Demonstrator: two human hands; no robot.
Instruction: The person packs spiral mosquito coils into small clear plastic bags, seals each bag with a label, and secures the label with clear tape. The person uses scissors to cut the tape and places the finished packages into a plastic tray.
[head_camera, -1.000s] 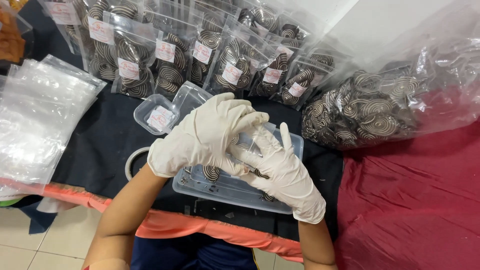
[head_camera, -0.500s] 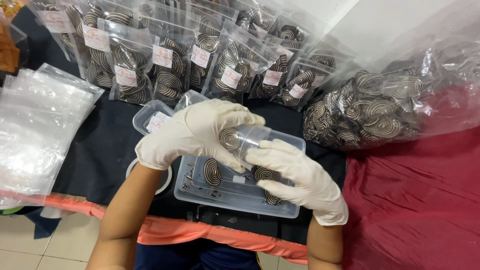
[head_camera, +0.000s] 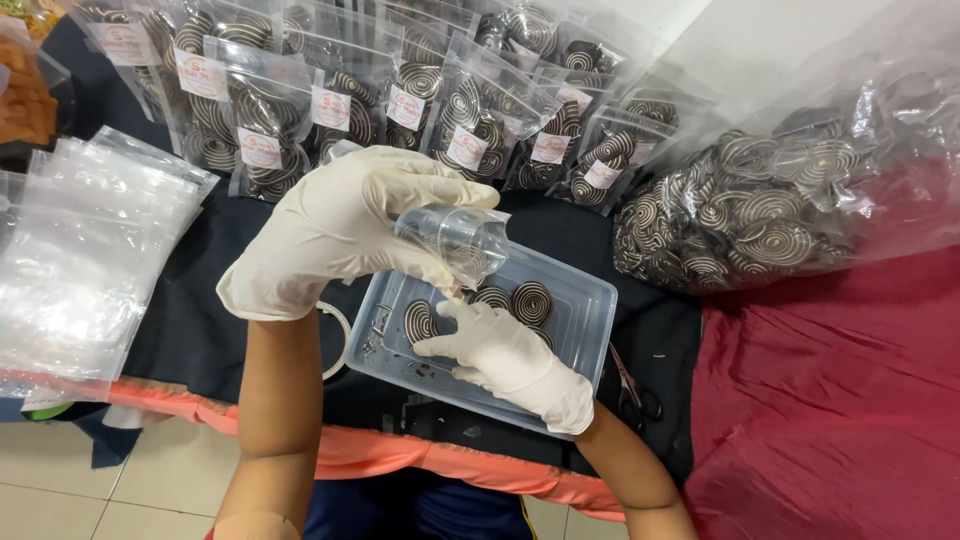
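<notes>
Since half a second ago the right hand has dropped away from the pouch and gone down into the clear plastic tray, while the left hand has lifted the small clear pouch higher and tipped its open mouth toward the tray.

The left hand is clenched around the pouch, holding it above the near left part of the tray; at least one spiral cookie seems to sit inside, though the glare on the plastic makes that hard to read. The right hand rests inside the tray with its fingers reaching for a brown-and-cream spiral cookie; whether they have closed on it I cannot tell. More loose cookies lie just beyond it in the tray.

Filled, labelled packets stand in rows at the back of the dark tabletop, a pile of empty pouches lies to the left, and a big bag of cookies sits to the right on the red cloth.

The step in hand looks like filling one pouch, cookie by cookie. The next move calls for a gentle pinch on the cookie's edge and a steady, open pouch mouth.
</notes>
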